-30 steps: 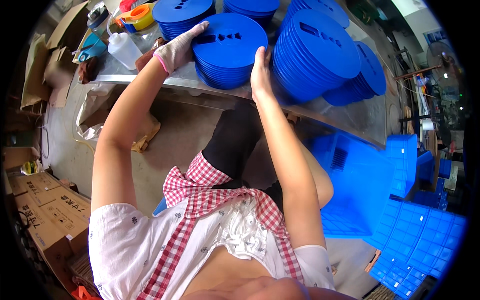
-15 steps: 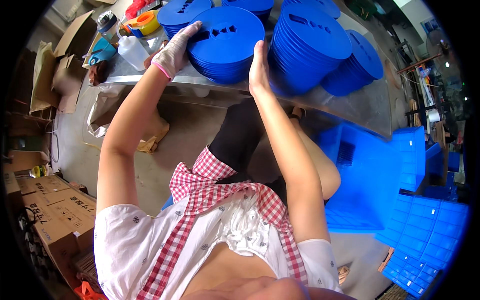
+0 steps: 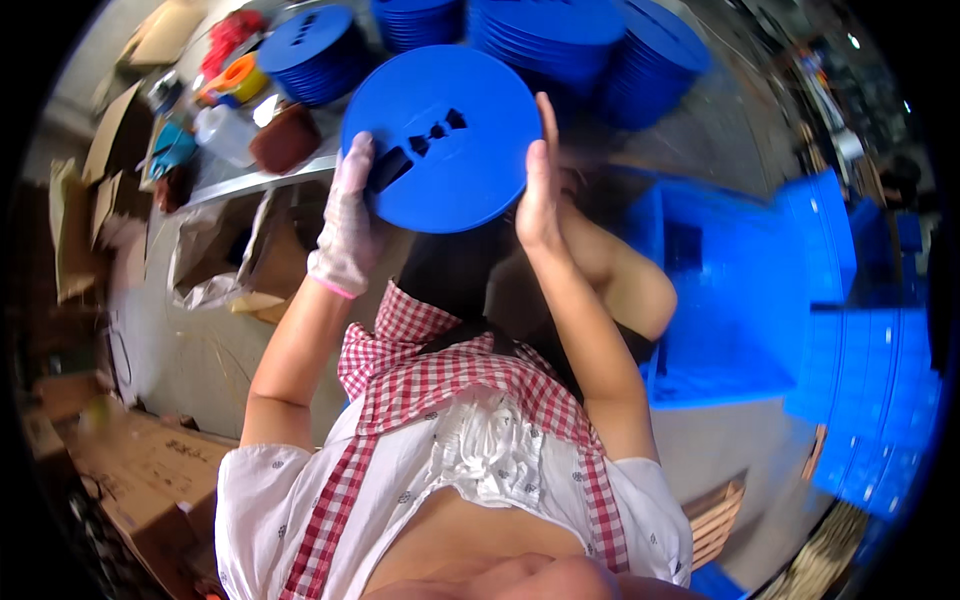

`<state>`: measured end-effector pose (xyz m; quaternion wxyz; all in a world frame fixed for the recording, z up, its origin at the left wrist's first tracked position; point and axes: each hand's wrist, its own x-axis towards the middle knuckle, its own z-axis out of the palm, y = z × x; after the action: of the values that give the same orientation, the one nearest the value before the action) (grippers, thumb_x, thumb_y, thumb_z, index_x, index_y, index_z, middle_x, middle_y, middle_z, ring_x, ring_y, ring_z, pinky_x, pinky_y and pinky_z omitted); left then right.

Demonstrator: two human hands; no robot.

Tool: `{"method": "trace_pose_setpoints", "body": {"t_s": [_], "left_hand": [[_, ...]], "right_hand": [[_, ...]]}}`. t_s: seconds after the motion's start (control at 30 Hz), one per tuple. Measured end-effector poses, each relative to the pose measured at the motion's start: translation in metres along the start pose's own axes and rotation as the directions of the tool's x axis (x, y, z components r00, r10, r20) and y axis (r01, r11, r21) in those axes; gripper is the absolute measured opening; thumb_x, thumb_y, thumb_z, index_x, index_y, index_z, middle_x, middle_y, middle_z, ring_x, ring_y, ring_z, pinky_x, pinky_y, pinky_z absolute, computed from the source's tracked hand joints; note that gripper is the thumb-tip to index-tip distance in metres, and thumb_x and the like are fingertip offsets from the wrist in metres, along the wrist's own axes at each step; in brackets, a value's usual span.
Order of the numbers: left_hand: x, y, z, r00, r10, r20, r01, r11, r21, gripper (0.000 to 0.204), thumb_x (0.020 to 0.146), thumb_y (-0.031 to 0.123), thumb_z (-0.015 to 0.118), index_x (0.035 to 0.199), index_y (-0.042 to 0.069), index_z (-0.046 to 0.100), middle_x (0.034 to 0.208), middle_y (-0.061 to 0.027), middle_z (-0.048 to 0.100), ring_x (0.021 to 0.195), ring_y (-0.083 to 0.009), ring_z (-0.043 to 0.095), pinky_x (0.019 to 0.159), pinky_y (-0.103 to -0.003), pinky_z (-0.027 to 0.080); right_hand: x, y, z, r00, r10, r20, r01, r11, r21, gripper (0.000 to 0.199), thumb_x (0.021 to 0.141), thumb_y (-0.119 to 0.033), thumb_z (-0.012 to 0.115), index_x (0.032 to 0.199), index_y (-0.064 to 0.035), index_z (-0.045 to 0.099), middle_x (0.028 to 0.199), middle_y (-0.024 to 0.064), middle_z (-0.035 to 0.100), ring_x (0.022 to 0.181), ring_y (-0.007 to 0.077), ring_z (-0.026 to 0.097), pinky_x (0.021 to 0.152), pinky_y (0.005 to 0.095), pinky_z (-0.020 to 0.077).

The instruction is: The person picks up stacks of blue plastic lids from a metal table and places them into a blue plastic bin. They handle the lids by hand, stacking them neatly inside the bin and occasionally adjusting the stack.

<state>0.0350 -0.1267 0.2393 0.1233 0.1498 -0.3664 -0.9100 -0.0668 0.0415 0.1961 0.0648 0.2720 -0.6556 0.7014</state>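
Between my two palms I hold a stack of round blue plastic reel discs [image 3: 450, 140], raised in front of the metal table's near edge. Its top disc faces up, with a row of dark cut-outs across it; the layers beneath are hidden. My left hand [image 3: 345, 225], in a pale thin glove with a pink cuff, presses the left rim with its thumb on top. My bare right hand [image 3: 541, 195] grips the right rim. Further stacks of blue reel discs stand behind on the table, including a left stack [image 3: 312, 55] and a right stack [image 3: 655, 65].
On the table [image 3: 270, 182] at left are a white squeeze bottle [image 3: 224, 135], a reddish-brown object [image 3: 285, 138] and orange tape [image 3: 240, 75]. An open blue crate [image 3: 730, 340] stands at my right, beside stacked blue crates [image 3: 870, 370]. Cardboard boxes [image 3: 140, 470] lie lower left.
Both hands have brought the stack of reel discs off the table, toward me. The view has shifted, and the reddish-brown object beside the bottle now shows fully.
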Motion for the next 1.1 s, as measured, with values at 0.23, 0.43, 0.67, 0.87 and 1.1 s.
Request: {"method": "trace_pose_setpoints", "body": {"t_s": [0.23, 0.43, 0.67, 0.87, 1.1], "left_hand": [[-0.02, -0.054, 0.005, 0.972, -0.184, 0.148, 0.183, 0.983, 0.027, 0.058, 0.092, 0.048, 0.055, 0.136, 0.011, 0.045, 0.134, -0.0075, 0.051, 0.122, -0.0253, 0.048, 0.105, -0.044, 0.036], [-0.01, -0.058, -0.002, 0.919, -0.331, 0.213, 0.317, 0.944, 0.095, 0.061, 0.093, 0.052, 0.052, 0.138, 0.013, 0.041, 0.135, -0.0074, 0.048, 0.125, -0.0254, 0.045, 0.107, -0.045, 0.034], [-0.001, -0.069, 0.021, 0.87, -0.383, 0.311, 0.331, 0.921, 0.206, 0.08, 0.085, 0.061, 0.058, 0.144, 0.017, 0.028, 0.138, -0.0112, 0.042, 0.127, -0.0288, 0.044, 0.105, -0.05, 0.039], [0.002, -0.082, 0.024, 0.791, -0.495, 0.36, 0.46, 0.869, 0.183, 0.08, 0.087, 0.053, 0.061, 0.146, 0.013, 0.024, 0.143, -0.0142, 0.038, 0.131, -0.0314, 0.041, 0.107, -0.052, 0.036], [0.001, -0.123, 0.06, 0.628, -0.669, 0.397, 0.612, 0.74, 0.279, 0.075, 0.09, 0.055, 0.055, 0.145, 0.016, 0.024, 0.146, -0.0128, 0.032, 0.125, -0.035, 0.04, 0.094, -0.053, 0.037]], "right_hand": [[-0.061, -0.037, -0.046, 0.98, 0.027, -0.198, -0.067, 0.978, -0.199, 0.063, 0.098, -0.048, 0.036, 0.144, -0.006, 0.033, 0.143, 0.0208, 0.035, 0.133, 0.0348, 0.03, 0.111, 0.0446, 0.022], [-0.096, -0.039, -0.037, 0.918, 0.015, -0.397, -0.116, 0.966, -0.232, 0.062, 0.098, -0.046, 0.039, 0.145, -0.0063, 0.032, 0.142, 0.0214, 0.036, 0.133, 0.0345, 0.029, 0.111, 0.0452, 0.0225], [-0.099, -0.05, -0.06, 0.885, -0.069, -0.46, -0.085, 0.949, -0.305, 0.063, 0.096, -0.048, 0.042, 0.145, -0.0086, 0.034, 0.144, 0.0203, 0.036, 0.134, 0.0342, 0.033, 0.111, 0.042, 0.0251], [-0.104, -0.05, -0.077, 0.841, 0.046, -0.54, -0.194, 0.956, -0.221, 0.055, 0.094, -0.035, 0.048, 0.143, -0.0102, 0.041, 0.141, 0.0177, 0.043, 0.129, 0.0276, 0.043, 0.106, 0.0352, 0.0331], [-0.116, -0.049, -0.139, 0.817, 0.135, -0.561, -0.224, 0.97, -0.093, 0.051, 0.094, -0.026, 0.047, 0.14, -0.004, 0.043, 0.14, 0.015, 0.046, 0.128, 0.023, 0.044, 0.107, 0.0319, 0.0315]]}}
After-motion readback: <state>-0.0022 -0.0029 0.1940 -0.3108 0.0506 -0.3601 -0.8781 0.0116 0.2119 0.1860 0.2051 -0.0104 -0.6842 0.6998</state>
